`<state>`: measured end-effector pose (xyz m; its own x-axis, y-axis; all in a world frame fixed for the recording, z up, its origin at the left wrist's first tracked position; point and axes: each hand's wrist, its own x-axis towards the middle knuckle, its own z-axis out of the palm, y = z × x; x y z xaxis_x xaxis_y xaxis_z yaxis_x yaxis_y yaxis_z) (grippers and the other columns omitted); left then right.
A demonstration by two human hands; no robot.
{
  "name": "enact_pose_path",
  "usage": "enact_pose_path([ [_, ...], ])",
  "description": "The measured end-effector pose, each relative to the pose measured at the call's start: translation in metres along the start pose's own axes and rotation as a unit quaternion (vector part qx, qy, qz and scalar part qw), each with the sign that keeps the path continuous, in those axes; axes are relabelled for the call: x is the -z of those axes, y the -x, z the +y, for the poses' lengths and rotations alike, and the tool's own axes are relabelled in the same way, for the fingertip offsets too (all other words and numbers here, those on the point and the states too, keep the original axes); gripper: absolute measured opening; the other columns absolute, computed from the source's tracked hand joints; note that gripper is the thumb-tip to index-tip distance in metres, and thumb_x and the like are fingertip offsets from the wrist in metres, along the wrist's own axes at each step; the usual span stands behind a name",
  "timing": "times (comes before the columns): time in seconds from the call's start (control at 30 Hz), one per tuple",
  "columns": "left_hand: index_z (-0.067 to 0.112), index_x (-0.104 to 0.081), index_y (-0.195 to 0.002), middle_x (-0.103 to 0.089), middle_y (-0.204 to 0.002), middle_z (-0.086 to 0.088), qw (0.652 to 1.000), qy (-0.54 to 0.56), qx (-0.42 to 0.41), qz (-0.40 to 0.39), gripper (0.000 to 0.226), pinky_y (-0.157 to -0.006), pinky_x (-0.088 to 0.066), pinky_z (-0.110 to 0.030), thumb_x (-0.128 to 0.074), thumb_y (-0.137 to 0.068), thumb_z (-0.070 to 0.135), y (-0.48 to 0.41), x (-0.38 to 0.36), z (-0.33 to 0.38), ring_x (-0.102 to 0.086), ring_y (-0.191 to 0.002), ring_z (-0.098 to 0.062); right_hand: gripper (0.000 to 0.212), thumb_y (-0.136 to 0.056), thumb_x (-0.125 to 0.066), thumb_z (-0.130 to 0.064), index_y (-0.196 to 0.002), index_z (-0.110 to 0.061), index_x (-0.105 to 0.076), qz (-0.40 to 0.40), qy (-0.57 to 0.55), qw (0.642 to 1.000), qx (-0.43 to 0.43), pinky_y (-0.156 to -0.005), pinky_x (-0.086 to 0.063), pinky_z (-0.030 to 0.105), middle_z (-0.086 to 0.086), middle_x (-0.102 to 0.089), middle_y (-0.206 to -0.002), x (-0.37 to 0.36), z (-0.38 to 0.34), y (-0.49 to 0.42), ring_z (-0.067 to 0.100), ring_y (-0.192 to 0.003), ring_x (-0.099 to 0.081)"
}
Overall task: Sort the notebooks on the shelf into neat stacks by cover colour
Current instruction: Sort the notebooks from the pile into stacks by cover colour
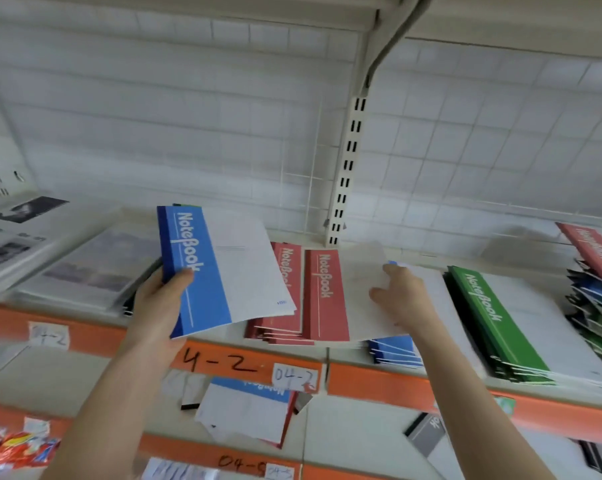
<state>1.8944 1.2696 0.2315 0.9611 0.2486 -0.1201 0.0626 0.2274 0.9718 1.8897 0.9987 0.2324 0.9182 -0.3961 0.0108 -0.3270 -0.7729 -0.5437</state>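
Observation:
My left hand (161,299) grips a blue notebook (223,268) by its spine edge and holds it tilted above the shelf (85,332). Behind it lie two red notebook stacks (322,296), side by side. My right hand (401,296) rests on a red notebook's white cover (365,289), which lies over a blue stack (394,351); fingers reach toward its far edge. A green stack (496,323) lies to the right of that hand.
A jumbled pile of mixed notebooks (593,296) leans at the far right. Grey-covered pads (95,268) lie on the shelf's left. A white upright post (348,168) stands behind. The lower shelf holds loose notebooks (247,410) and snack packets (15,448).

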Motion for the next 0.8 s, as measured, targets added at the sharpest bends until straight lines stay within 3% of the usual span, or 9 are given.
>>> enact_pose_path([
  [0.13, 0.022, -0.055, -0.101, -0.061, -0.085, -0.002, 0.999, 0.018, 0.035, -0.015, 0.015, -0.056, -0.040, -0.029, -0.049, -0.093, 0.011, -0.020, 0.032, 0.005, -0.058, -0.071, -0.019, 0.026, -0.090, -0.049, -0.010, -0.113, 0.001, -0.052, -0.007, 0.052, 0.999, -0.003, -0.082, -0.040, 0.032, 0.021, -0.049, -0.122, -0.035, -0.024, 0.004, 0.034, -0.118, -0.045],
  [0.23, 0.023, -0.058, -0.094, -0.064, -0.086, -0.002, 0.998, 0.014, 0.044, -0.052, 0.018, -0.059, -0.043, -0.030, -0.051, -0.091, 0.007, -0.027, 0.040, 0.005, -0.060, -0.075, -0.019, 0.027, -0.093, -0.046, -0.019, -0.115, -0.004, -0.052, -0.006, 0.103, 0.994, -0.038, -0.075, -0.039, 0.033, 0.017, -0.037, -0.127, -0.050, -0.040, 0.014, 0.034, -0.106, -0.050],
  [0.33, 0.026, -0.060, -0.095, -0.066, -0.093, -0.003, 0.994, 0.023, 0.047, -0.097, 0.024, -0.062, -0.045, -0.031, -0.051, -0.090, 0.005, -0.029, 0.037, 0.003, -0.062, -0.080, -0.021, 0.033, -0.094, -0.048, -0.028, -0.120, -0.008, -0.053, 0.042, 0.127, 0.991, -0.024, -0.082, -0.041, 0.035, 0.014, -0.041, -0.126, -0.053, -0.049, 0.022, 0.032, -0.118, -0.042],
  [0.4, 0.027, -0.060, -0.095, -0.067, -0.091, -0.001, 0.989, 0.032, 0.041, -0.135, 0.027, -0.062, -0.045, -0.032, -0.050, -0.091, 0.002, -0.027, 0.029, 0.002, -0.063, -0.080, -0.020, 0.027, -0.095, -0.048, -0.029, -0.104, -0.006, -0.060, 0.053, -0.032, 0.998, 0.012, -0.075, -0.040, 0.032, 0.016, -0.052, -0.101, -0.052, -0.058, 0.028, 0.029, -0.097, -0.050],
  [0.47, 0.025, -0.060, -0.099, -0.067, -0.092, 0.001, 0.985, 0.036, 0.031, -0.164, 0.028, -0.063, -0.046, -0.032, -0.051, -0.090, 0.000, -0.022, 0.018, -0.001, -0.064, -0.082, -0.019, 0.033, -0.096, -0.044, -0.030, -0.074, -0.006, -0.050, -0.016, -0.216, 0.976, 0.011, -0.061, -0.034, 0.026, 0.010, -0.044, -0.072, -0.047, -0.071, 0.040, 0.020, -0.067, -0.042],
  [0.53, 0.022, -0.058, -0.105, -0.067, -0.095, 0.001, 0.984, 0.027, 0.008, -0.174, 0.027, -0.064, -0.049, -0.033, -0.055, -0.089, 0.000, -0.016, 0.004, -0.006, -0.064, -0.086, -0.020, 0.041, -0.095, -0.047, -0.035, -0.063, -0.011, -0.041, -0.060, -0.262, 0.963, -0.001, -0.053, -0.034, 0.021, -0.005, -0.042, -0.055, -0.046, -0.080, 0.051, 0.011, -0.051, -0.038],
  [0.6, 0.020, -0.056, -0.107, -0.066, -0.096, 0.002, 0.986, 0.007, -0.025, -0.167, 0.027, -0.070, -0.052, -0.035, -0.058, -0.088, 0.001, -0.011, -0.009, -0.011, -0.064, -0.089, -0.020, 0.031, -0.091, -0.053, -0.038, -0.070, -0.017, -0.044, -0.040, -0.250, 0.968, 0.004, -0.054, -0.036, 0.020, -0.012, -0.044, -0.057, -0.049, -0.083, 0.055, 0.006, -0.054, -0.042],
  [0.67, 0.019, -0.053, -0.106, -0.065, -0.093, 0.005, 0.985, -0.013, -0.065, -0.161, 0.028, -0.067, -0.051, -0.029, -0.061, -0.086, 0.001, -0.006, -0.022, -0.015, -0.063, -0.083, -0.013, 0.025, -0.089, -0.056, -0.038, -0.091, -0.013, -0.050, 0.017, -0.179, 0.984, 0.001, -0.055, -0.038, 0.023, -0.009, -0.051, -0.071, -0.048, -0.080, 0.057, 0.007, -0.065, -0.049],
  [0.8, 0.022, -0.050, -0.104, -0.063, -0.090, 0.009, 0.981, -0.021, -0.087, -0.171, 0.031, -0.060, -0.047, -0.021, -0.065, -0.084, 0.002, 0.002, -0.045, -0.020, -0.061, -0.077, -0.007, 0.037, -0.089, -0.056, -0.029, -0.119, -0.010, -0.046, 0.133, -0.102, 0.986, -0.006, -0.066, -0.036, 0.026, 0.005, -0.061, -0.103, -0.037, -0.066, 0.062, 0.026, -0.094, -0.056],
])
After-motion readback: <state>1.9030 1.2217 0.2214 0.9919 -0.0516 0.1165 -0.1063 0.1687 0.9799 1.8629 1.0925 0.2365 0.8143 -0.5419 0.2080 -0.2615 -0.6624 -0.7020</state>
